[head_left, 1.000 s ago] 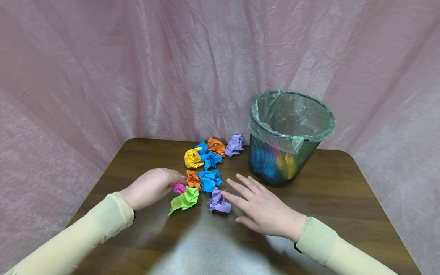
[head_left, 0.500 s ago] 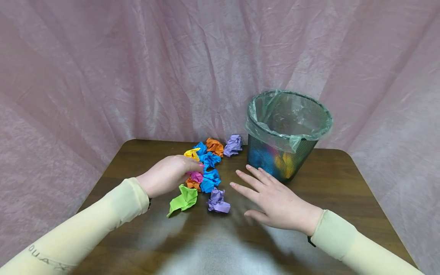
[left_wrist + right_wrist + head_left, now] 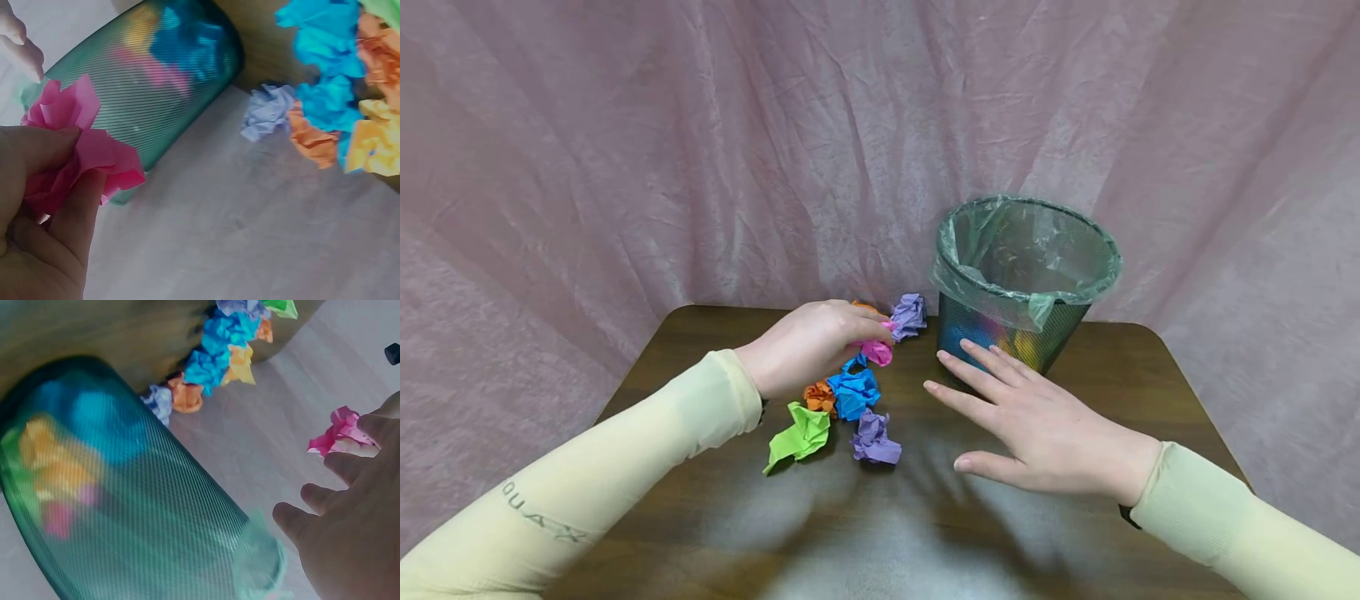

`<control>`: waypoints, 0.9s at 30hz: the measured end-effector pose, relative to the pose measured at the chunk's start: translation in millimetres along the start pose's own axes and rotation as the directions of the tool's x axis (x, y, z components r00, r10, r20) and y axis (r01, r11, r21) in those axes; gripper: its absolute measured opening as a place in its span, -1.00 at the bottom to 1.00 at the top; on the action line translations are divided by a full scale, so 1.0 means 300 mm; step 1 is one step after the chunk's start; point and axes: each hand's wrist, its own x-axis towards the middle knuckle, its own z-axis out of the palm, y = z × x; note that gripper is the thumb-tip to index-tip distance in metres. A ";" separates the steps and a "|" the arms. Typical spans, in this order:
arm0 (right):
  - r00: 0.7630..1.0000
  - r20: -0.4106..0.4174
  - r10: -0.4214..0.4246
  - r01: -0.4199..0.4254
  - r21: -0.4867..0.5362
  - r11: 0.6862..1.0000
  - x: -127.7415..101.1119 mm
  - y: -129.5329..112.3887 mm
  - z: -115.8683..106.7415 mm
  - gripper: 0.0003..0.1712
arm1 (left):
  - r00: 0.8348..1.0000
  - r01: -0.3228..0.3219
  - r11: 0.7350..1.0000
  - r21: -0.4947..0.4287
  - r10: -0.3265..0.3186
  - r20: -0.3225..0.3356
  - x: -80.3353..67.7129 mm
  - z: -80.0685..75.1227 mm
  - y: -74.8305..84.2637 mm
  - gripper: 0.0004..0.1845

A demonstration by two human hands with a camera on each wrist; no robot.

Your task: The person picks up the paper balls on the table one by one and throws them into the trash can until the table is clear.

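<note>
A crumpled pink paper ball (image 3: pixel 877 353) is pinched between the thumb and fingers of my left hand (image 3: pixel 816 343), raised above the back of the table. My right hand (image 3: pixel 1052 429) holds nothing; its fingers are spread, in front of the mesh wastebasket (image 3: pixel 1063 329). Colourful crumpled paper shows through the wastebasket's mesh. On the table lie a green paper ball (image 3: pixel 799 433), a purple one (image 3: pixel 876 439), a blue one (image 3: pixel 853 393) and an orange one (image 3: pixel 820 397). The left hand hides the yellow paper ball (image 3: pixel 378 140) in the head view.
Another purple paper ball (image 3: pixel 909 317) lies at the back edge, left of the wastebasket. A translucent green liner (image 3: pixel 977 302) folds over the wastebasket's rim. Behind the brown wooden table (image 3: pixel 1150 375) hangs a pink curtain (image 3: pixel 775 150).
My left hand has picked up the pink paper ball from beside the green one and carried it up and to the right. My right hand has moved right, away from the near purple ball.
</note>
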 end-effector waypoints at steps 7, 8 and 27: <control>0.999 -0.040 0.000 -0.002 -0.037 0.999 -0.020 0.010 -0.087 -0.11 | 1.000 -0.005 1.000 0.004 0.005 -0.012 0.071 -0.035 0.022 -0.56; 0.999 -0.048 0.001 -0.003 -0.043 0.999 -0.025 0.013 -0.096 -0.11 | 1.000 -0.001 1.000 -0.002 0.001 -0.011 0.079 -0.040 0.024 -0.55; 0.989 -0.119 0.091 -0.104 -0.105 0.989 -0.107 0.114 -0.207 -0.06 | 0.988 -0.038 0.998 -0.047 0.030 -0.155 0.314 -0.079 0.057 -0.69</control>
